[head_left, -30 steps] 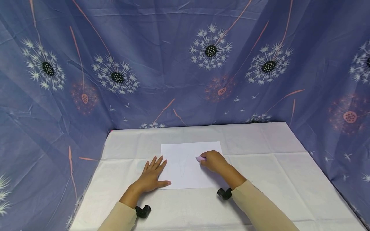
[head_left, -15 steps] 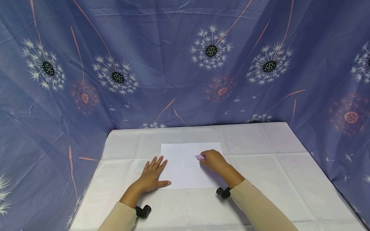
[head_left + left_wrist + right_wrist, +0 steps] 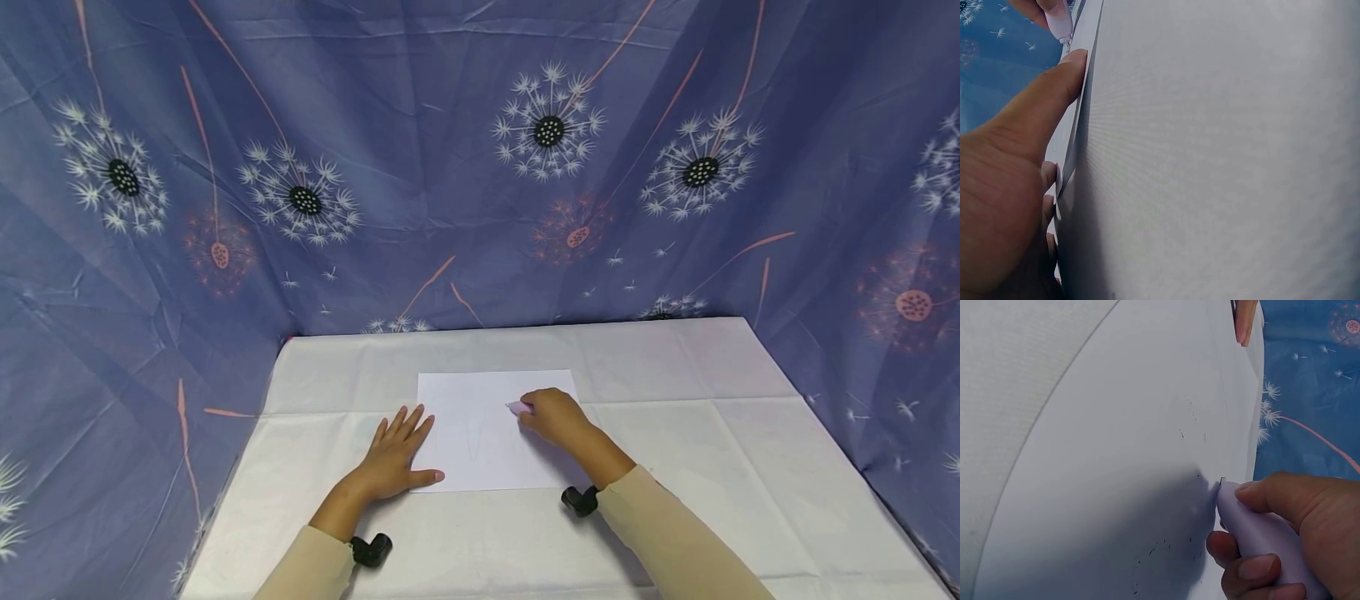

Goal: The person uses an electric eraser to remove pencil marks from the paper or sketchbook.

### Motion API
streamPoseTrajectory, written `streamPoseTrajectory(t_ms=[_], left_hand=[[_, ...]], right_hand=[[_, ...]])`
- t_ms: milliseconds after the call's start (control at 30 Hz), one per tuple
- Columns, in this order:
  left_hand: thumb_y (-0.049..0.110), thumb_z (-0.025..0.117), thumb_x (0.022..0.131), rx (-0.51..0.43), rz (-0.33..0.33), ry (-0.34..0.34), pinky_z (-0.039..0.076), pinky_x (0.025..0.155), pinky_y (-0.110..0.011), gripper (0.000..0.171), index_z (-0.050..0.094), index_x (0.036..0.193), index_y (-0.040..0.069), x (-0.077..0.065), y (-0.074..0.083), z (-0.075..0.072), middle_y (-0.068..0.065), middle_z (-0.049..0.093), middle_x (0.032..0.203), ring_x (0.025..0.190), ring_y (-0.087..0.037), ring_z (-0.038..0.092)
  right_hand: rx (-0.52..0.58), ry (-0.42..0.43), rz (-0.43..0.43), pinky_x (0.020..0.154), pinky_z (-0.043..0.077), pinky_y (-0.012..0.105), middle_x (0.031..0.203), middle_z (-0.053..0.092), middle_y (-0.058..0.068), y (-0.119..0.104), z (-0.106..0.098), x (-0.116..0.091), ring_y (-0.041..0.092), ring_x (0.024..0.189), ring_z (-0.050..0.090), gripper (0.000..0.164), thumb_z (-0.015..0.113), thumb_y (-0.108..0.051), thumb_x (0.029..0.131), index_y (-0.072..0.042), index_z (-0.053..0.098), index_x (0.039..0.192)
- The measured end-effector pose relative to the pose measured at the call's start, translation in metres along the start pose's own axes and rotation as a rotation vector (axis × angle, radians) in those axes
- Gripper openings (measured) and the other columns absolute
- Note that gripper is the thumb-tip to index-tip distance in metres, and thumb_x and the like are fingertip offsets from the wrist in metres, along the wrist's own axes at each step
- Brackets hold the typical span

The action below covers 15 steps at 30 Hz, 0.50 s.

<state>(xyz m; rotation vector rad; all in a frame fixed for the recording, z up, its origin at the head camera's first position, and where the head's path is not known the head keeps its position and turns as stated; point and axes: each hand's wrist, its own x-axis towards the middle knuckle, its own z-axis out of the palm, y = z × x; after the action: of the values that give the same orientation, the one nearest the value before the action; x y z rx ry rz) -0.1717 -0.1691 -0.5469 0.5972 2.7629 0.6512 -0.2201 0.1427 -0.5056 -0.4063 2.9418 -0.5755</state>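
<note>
A white sheet of paper [image 3: 457, 475] lies on the table, bearing a faint V-shaped line. At its left edge my left hand [image 3: 393, 462] rests flat with fingers spread, and its thumb [image 3: 1054, 94] lies along the near edge in the left wrist view. Over the right part of the sheet, my right hand [image 3: 557, 418] grips a stubby, tapered lilac tool [image 3: 1260, 537] with a small thin tip, its exact kind unclear. That tip points left and meets or nearly meets the paper. Several short dark marks [image 3: 1154, 550] show on the sheet beside it.
The table [image 3: 675, 467] has a creased white cover and stands against a blue curtain [image 3: 420, 167] with dandelion prints. A black wrist-worn camera [image 3: 372, 550] sits at the left wrist, another black camera [image 3: 579, 502] at the right.
Over the first half second my right hand shifted very slightly up and left with the lilac tool; since then it has hardly moved. The left hand stays in place.
</note>
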Motion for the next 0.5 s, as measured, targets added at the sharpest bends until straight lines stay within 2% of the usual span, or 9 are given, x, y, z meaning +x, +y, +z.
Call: streamPoseTrajectory(t_ms=[200, 500], left_hand=[[0.058, 0.071, 0.088, -0.006, 0.002, 0.003, 0.000, 0.125, -0.064, 0.096, 0.028, 0.161, 0.013, -0.0002, -0.0003, 0.0008, -0.012, 0.013, 0.171, 0.159, -0.039, 0.003], [0.059, 0.070, 0.088, -0.002, 0.006, 0.000, 0.000, 0.125, -0.065, 0.096, 0.027, 0.161, 0.013, 0.0004, -0.0011, 0.0002, -0.012, 0.012, 0.171, 0.159, -0.039, 0.002]], right_hand=[[-0.014, 0.009, 0.006, 0.101, 0.054, 0.046, 0.118, 0.075, 0.014, 0.0012, 0.0014, 0.0029, 0.033, 0.114, 0.069, 0.031, 0.069, -0.018, 0.093, -0.006, 0.074, 0.121], [-0.015, -0.034, 0.026, 0.098, 0.054, 0.047, 0.115, 0.076, 0.014, -0.0041, -0.0035, -0.0021, 0.034, 0.110, 0.069, 0.032, 0.070, -0.018, 0.092, -0.004, 0.074, 0.120]])
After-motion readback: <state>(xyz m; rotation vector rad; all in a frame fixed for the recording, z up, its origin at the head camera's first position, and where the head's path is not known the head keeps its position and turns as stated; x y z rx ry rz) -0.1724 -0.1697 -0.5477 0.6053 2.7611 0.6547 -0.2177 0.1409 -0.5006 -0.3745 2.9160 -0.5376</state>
